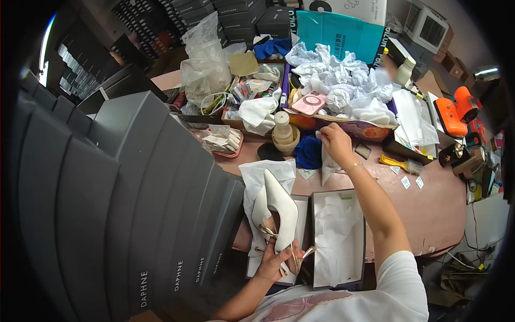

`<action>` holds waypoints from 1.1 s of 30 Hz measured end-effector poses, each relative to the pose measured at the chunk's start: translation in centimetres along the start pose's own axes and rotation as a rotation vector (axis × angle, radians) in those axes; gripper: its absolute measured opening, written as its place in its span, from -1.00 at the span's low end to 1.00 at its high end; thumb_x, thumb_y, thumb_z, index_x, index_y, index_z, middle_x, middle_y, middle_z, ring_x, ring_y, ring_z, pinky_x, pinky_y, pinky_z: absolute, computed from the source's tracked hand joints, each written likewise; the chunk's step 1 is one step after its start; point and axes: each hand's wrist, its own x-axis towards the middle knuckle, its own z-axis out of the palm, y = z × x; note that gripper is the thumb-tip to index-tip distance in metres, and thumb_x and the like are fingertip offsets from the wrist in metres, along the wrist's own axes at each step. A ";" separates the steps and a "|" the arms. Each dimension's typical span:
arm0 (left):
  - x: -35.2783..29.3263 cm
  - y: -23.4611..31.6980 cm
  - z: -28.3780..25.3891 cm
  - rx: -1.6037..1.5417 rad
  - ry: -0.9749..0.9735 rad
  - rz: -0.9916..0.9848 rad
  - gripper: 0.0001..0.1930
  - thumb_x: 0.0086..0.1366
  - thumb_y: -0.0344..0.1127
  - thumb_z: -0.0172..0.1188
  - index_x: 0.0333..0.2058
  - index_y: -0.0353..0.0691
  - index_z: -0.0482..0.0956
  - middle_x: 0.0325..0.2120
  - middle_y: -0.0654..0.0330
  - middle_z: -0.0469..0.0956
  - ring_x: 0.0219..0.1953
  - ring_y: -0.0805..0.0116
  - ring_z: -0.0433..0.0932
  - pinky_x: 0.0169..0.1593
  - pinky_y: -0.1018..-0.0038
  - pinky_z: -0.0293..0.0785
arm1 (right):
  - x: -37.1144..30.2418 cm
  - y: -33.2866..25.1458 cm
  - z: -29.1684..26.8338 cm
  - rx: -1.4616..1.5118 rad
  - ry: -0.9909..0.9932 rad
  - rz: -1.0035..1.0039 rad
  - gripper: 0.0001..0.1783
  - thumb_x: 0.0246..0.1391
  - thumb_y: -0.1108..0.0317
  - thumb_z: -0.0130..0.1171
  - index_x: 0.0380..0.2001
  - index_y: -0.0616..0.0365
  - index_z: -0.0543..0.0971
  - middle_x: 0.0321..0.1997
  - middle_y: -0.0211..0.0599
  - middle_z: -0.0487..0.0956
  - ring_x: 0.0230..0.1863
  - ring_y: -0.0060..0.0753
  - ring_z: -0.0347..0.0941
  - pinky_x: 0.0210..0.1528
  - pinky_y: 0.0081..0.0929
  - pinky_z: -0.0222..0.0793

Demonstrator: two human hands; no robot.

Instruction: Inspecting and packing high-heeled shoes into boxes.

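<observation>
My left hand point(278, 259) is closed round the heel end of a white pointed high-heeled shoe point(284, 206) with gold trim, its toe pointing away from me. A second white shoe point(260, 208) lies close beside it, partly hidden, over white tissue paper point(252, 174). Farther off, my right hand point(337, 142) has its fingers pinched together beside a bunched blue cloth point(308, 152). A whitish, thin sheet point(328, 167) hangs or lies just under that hand; what the fingertips hold is too small to make out.
Open shoe box halves point(363, 249) lie before me, one lined with tissue. Grey shoe boxes point(134, 188) stack high at left. Behind are a bottle in a cup point(283, 129), a pink phone point(309, 103), crumpled paper point(343, 72) and a yellow-handled brush point(399, 163).
</observation>
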 end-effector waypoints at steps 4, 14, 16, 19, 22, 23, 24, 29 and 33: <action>1.3 0.1 0.7 -0.143 -0.162 0.057 -0.46 0.08 -0.05 0.41 -0.10 -0.26 0.43 -0.25 0.20 0.49 -0.32 0.34 0.61 0.02 0.24 0.53 | -5.3 -4.0 -8.1 0.857 0.039 0.074 -0.86 0.15 0.42 0.14 -0.22 0.21 0.50 -0.08 -0.26 0.55 -0.05 -0.47 0.43 0.07 -0.53 0.25; -3.5 -1.3 5.4 -0.107 0.129 0.034 -0.40 0.26 0.30 0.02 -0.27 -0.25 0.50 -0.45 0.19 0.53 -0.54 0.39 0.53 -0.32 0.46 0.49 | -28.0 -12.9 -19.5 0.675 -0.188 0.138 -0.90 -0.03 0.59 0.21 -0.38 0.24 0.56 -0.42 -0.31 0.51 -0.42 -0.51 0.40 -0.36 -0.63 0.29; -4.4 -2.5 5.0 -0.104 0.149 -0.051 -0.39 0.26 0.31 0.00 -0.27 -0.24 0.49 -0.46 0.19 0.52 -0.55 0.41 0.51 -0.33 0.46 0.48 | -30.8 -15.1 -20.2 0.771 -0.184 0.193 -0.84 -0.09 0.61 0.23 -0.36 0.24 0.58 -0.41 -0.28 0.53 -0.43 -0.44 0.44 -0.38 -0.56 0.33; -5.4 -4.4 3.9 -0.106 0.102 -0.164 -0.33 0.24 0.36 -0.03 -0.32 -0.29 0.48 -0.46 0.19 0.51 -0.57 0.44 0.47 -0.35 0.48 0.46 | -33.0 -17.9 -19.0 0.789 -0.125 0.217 -0.74 -0.13 0.58 0.29 -0.28 0.18 0.58 -0.38 -0.29 0.56 -0.40 -0.38 0.49 -0.35 -0.49 0.37; -6.4 -5.0 4.3 -0.096 0.010 -0.221 -0.31 0.25 0.37 -0.06 -0.34 -0.30 0.47 -0.45 0.17 0.52 -0.55 0.47 0.47 -0.34 0.52 0.45 | -32.2 -19.3 -16.5 0.561 -0.022 -0.224 -0.73 -0.17 0.46 0.30 -0.29 0.05 0.57 -0.34 -0.44 0.53 -0.40 -0.39 0.45 -0.36 -0.45 0.26; -6.5 -5.1 3.4 -0.105 -0.087 -0.237 -0.35 0.28 0.33 -0.09 -0.28 -0.28 0.48 -0.43 0.15 0.52 -0.53 0.45 0.49 -0.33 0.48 0.47 | -32.3 -19.6 -15.9 0.526 -0.044 -0.257 -0.75 -0.15 0.45 0.28 -0.30 0.04 0.57 -0.36 -0.46 0.52 -0.40 -0.40 0.44 -0.38 -0.45 0.23; -6.2 -4.9 2.7 -0.115 -0.191 -0.245 -0.38 0.31 0.29 -0.12 -0.23 -0.26 0.48 -0.41 0.13 0.52 -0.52 0.43 0.51 -0.31 0.45 0.49 | -32.2 -19.7 -15.3 0.485 -0.066 -0.298 -0.77 -0.14 0.44 0.26 -0.31 0.03 0.57 -0.37 -0.47 0.51 -0.41 -0.42 0.44 -0.40 -0.46 0.19; -7.8 -5.9 6.6 -0.051 0.258 -0.157 -0.46 0.34 0.22 -0.13 -0.13 -0.18 0.49 -0.35 0.19 0.55 -0.34 0.39 0.57 -0.23 0.45 0.51 | -30.1 -19.4 -13.4 0.360 -0.011 -0.214 -0.82 -0.16 0.38 0.23 -0.38 0.01 0.54 -0.42 -0.50 0.47 -0.42 -0.48 0.39 -0.38 -0.44 0.12; -7.0 -4.4 2.6 -0.012 -0.047 -0.214 -0.49 0.32 0.22 -0.08 -0.29 -0.16 0.54 -0.49 0.25 0.53 -0.43 0.44 0.54 -0.33 0.54 0.50 | -31.9 -21.0 -13.8 0.390 -0.085 -0.302 -0.88 -0.13 0.34 0.20 -0.44 0.01 0.51 -0.46 -0.48 0.44 -0.40 -0.45 0.37 -0.36 -0.41 0.11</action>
